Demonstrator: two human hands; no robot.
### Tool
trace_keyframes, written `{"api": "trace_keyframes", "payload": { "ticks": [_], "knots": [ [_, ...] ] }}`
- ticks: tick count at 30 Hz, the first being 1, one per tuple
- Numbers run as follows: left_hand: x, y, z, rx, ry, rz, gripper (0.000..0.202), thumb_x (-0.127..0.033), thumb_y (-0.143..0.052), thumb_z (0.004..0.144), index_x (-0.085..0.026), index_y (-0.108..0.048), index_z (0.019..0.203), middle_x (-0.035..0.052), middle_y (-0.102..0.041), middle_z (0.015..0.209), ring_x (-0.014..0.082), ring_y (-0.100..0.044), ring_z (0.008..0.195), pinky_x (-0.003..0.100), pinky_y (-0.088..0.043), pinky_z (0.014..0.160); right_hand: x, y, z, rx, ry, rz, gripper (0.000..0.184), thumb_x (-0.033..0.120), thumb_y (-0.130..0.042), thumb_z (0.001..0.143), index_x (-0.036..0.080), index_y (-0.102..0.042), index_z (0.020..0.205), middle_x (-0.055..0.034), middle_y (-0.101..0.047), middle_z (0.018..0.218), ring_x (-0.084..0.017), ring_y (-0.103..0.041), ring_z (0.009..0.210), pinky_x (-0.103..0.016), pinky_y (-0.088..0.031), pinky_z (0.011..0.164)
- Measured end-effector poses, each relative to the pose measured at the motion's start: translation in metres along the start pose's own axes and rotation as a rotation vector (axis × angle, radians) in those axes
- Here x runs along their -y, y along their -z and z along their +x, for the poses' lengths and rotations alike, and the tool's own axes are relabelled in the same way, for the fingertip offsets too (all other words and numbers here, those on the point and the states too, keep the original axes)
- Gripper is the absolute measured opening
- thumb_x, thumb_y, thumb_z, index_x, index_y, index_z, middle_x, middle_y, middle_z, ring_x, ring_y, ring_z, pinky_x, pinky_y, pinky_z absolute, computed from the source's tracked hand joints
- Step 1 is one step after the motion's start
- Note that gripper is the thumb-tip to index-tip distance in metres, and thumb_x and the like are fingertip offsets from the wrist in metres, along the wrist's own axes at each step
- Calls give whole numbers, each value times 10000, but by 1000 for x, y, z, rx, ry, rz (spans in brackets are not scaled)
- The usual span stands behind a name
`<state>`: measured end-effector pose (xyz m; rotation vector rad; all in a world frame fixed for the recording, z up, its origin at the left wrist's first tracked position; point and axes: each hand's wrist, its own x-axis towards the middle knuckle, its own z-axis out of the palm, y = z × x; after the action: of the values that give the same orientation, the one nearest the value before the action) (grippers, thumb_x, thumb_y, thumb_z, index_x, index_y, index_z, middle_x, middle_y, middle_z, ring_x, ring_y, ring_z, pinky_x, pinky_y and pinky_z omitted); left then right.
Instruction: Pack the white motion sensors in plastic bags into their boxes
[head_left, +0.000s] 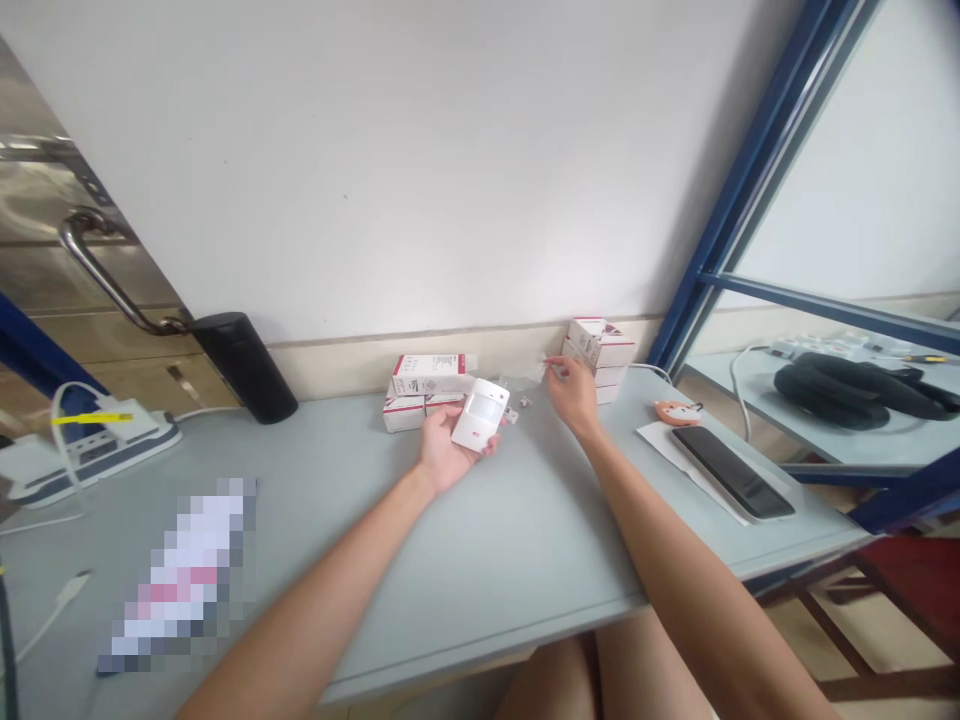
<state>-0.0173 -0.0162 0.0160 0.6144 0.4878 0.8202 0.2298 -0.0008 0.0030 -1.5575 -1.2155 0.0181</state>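
My left hand is closed around a white motion sensor, held tilted above the desk. The sensor has a pale lens window, and small red marking shows below it. Fingers of my right hand are pinched around a small whitish piece, too small to name. Between the hands, a small white and metallic part lies on the desk. Beside my left hand are red-and-white cartons, stacked. Another stack of such cartons stands just behind my right hand, against the wall.
The grey desk runs along a white wall. At left are a black cylinder, a power strip and a blurred-out flat item. To the right lie a phone, white paper and an orange object, near a blue frame.
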Motion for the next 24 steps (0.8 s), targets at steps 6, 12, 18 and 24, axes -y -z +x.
{"api": "trace_keyframes", "payload": {
  "ticks": [6, 12, 18, 24],
  "knots": [
    [1, -1, -1, 38, 30, 29, 501, -282, -543, 778, -67, -639, 1220, 232, -738, 948, 284, -663, 663, 357, -490, 568, 12, 0, -4, 22, 20, 73, 294, 339, -563, 896, 225, -779, 1059, -104, -707, 1121, -244, -646, 927, -418, -525, 931],
    [0, -3, -3, 54, -17, 21, 491, -271, -555, 798, -68, -635, 1238, 251, -744, 1013, 273, -662, 674, 352, -487, 594, 34, -3, -13, 133, 153, 334, 236, 310, -597, 884, 229, -766, 1027, -87, -676, 1144, -209, -670, 988, -360, -585, 899],
    [-3, -2, -3, 98, -52, 44, 479, -286, -557, 812, -75, -645, 1233, 240, -749, 1019, 282, -671, 692, 365, -492, 610, 44, -2, -15, 171, 94, 485, 224, 318, -623, 865, 242, -776, 1011, -80, -680, 1226, -214, -672, 1086, -375, -576, 984],
    [-8, -6, -7, 100, -116, 52, 478, -268, -546, 835, -183, -595, 1304, 181, -757, 1030, 287, -693, 703, 370, -495, 639, 41, 0, -11, 139, 8, 413, 231, 302, -605, 855, 224, -781, 982, -83, -704, 1173, -223, -696, 1026, -385, -565, 968]
  ]
}}
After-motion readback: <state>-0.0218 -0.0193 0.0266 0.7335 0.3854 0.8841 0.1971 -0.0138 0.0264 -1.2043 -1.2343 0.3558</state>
